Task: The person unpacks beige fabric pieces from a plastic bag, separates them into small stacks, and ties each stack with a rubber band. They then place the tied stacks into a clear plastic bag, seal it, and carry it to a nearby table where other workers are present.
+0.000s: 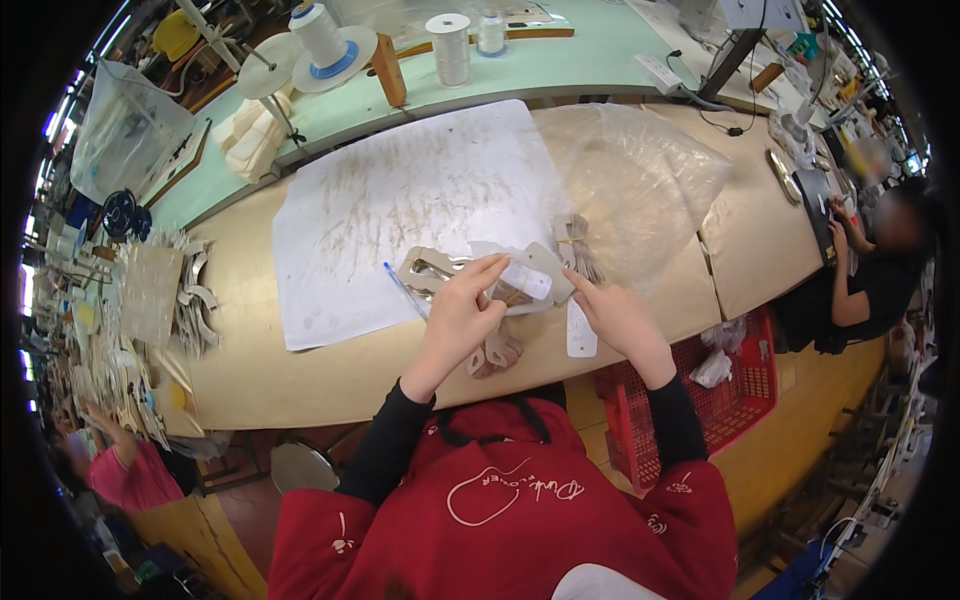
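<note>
Tan covering on the bench (pixel 240 370), and it's pretty crowded. Big smudged white sheet (pixel 400 185) across the middle, wrinkled clear plastic (pixel 645 165) on the right, pale cut pieces (pixel 197 290) heaped at the left end. White thread spools (pixel 451 58) stand on the mint-green bench (pixel 600 48) behind. Closer in, a blue-tipped pen (pixel 405 290) and a brownish bundle (pixel 497 352) flank the left hand (pixel 465 308), while a banded bundle (pixel 579 246) and a white card (pixel 581 332) sit by the right hand (pixel 618 318).

Between the hands is a small see-through packet (pixel 528 281) with a white patch, next to a greige flat piece (pixel 546 262) with rounded corners. Left fingers are bent over the packet's near side; can't tell if they're pinching it. Right index sticks out toward the greige piece, other fingers mostly hidden.

Front edge is just this side of the brownish bundle, with a red basket (pixel 640 425) below on the right. Best open room: the tan strip left of the sheet.
</note>
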The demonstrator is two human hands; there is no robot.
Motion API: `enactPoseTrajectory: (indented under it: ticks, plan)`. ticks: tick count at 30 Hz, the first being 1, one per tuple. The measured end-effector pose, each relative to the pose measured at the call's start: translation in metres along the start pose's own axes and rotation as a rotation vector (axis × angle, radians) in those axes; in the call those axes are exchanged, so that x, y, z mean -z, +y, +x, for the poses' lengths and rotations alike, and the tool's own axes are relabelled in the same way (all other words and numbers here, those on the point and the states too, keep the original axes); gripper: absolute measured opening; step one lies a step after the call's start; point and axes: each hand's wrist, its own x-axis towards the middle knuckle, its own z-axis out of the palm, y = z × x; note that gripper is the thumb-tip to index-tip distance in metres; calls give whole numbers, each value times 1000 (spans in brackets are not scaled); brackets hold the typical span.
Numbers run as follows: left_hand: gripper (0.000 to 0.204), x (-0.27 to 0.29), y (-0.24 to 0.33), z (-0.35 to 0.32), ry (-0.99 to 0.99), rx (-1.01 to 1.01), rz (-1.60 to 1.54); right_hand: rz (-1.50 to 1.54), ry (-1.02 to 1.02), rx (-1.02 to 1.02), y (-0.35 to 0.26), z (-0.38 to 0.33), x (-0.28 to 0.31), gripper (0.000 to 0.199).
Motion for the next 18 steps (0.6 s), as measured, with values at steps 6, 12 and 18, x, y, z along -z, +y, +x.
enactPoseTrajectory:
  ticks: [6, 12, 18]
  plan:
    - [59, 4, -17, -5, -21, -7, -11, 1086, 241, -94, -1, 20, -76, 36]
    - [57, 4, -17, -8, 10, 31, -112, 1411, 189, -329, -18, 31, -97, 23]
    - [56, 20, -6, -5, 66, 65, -238, 1087, 622, -200, -36, 9, -45, 14]
